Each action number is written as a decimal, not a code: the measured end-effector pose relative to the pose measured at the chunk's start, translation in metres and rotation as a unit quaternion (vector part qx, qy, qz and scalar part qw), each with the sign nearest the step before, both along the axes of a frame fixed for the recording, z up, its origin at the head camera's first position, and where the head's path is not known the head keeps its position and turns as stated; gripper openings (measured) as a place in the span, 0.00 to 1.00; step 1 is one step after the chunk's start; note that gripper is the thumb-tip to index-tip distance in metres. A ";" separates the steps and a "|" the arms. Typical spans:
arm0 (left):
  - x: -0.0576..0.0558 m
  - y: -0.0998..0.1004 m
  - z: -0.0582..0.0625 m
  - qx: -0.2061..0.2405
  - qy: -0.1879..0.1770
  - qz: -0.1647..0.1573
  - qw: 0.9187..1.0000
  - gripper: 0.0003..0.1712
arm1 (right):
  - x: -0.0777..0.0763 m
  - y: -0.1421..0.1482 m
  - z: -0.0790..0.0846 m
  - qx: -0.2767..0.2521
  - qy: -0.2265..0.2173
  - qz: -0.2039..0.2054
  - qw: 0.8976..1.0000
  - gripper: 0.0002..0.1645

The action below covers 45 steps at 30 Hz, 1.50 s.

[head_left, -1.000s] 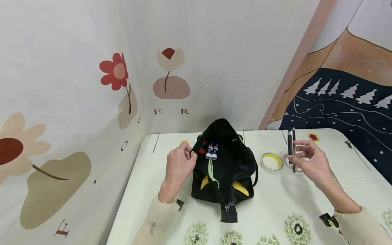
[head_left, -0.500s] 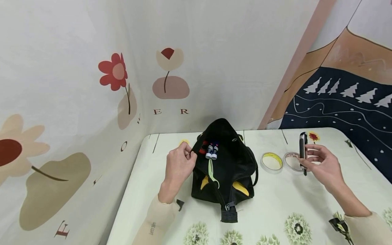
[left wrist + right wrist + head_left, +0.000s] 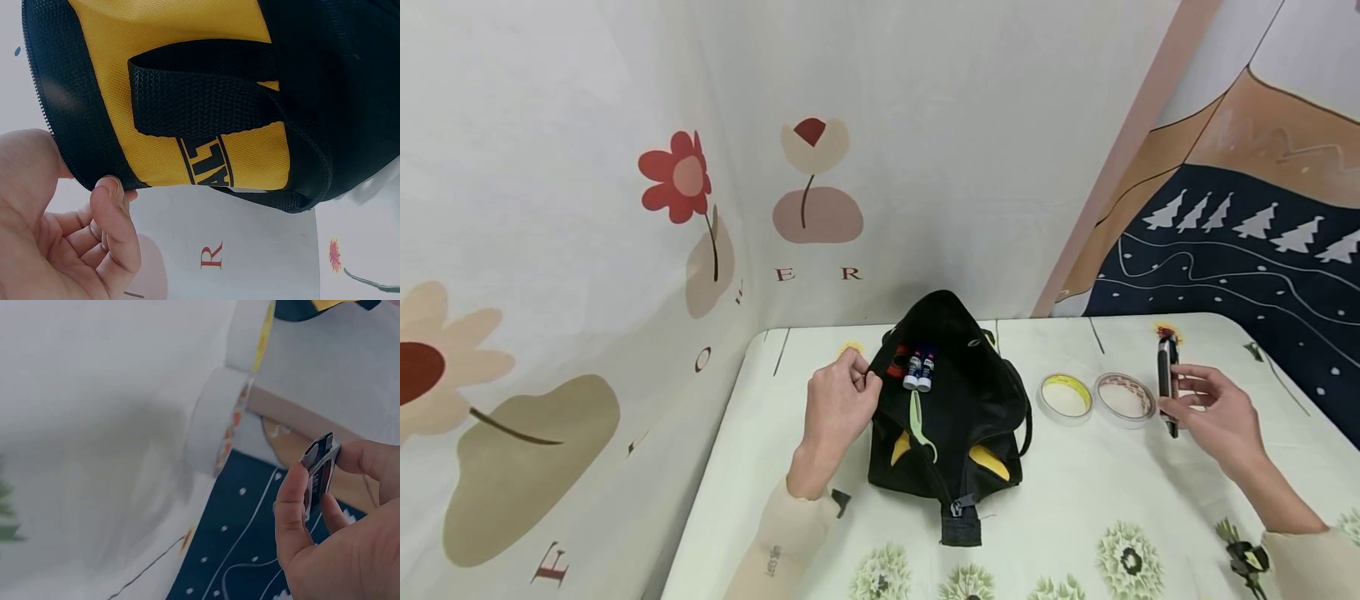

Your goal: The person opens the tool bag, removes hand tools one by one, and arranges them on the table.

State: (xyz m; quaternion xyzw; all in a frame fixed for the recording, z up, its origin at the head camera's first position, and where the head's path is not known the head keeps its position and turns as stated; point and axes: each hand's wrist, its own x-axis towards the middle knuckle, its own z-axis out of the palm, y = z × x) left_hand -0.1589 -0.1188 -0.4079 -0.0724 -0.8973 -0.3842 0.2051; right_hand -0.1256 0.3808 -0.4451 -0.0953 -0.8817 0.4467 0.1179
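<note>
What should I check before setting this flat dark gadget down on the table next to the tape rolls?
1. Right hand grips the flat gadget firmly: ok, pinched between thumb and fingers.
2. Gadget clear of both tape rolls: ok, it is to their right.
3. Free table by the right hand: ok.
4. Left hand holds the black bag open: ok, gripping its rim.
5. Gadget touching the table: cannot tell.
</note>
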 end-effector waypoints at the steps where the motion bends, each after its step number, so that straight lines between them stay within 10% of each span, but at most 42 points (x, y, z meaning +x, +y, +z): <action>1: 0.000 0.000 0.000 0.000 0.000 0.000 1.000 0.06 | 0.000 0.003 -0.002 0.005 -0.005 0.001 1.000 0.22; 17: 0.000 0.000 0.000 0.002 -0.008 0.003 1.000 0.05 | -0.010 0.044 -0.023 0.013 -0.097 0.035 0.995 0.33; 26: 0.000 0.000 0.000 0.004 -0.006 0.001 1.000 0.05 | -0.015 0.050 -0.037 0.142 -0.067 0.043 0.987 0.29; 45: 0.000 0.001 0.000 0.005 -0.009 0.001 1.000 0.06 | -0.027 0.048 -0.044 0.201 -0.062 0.053 0.976 0.26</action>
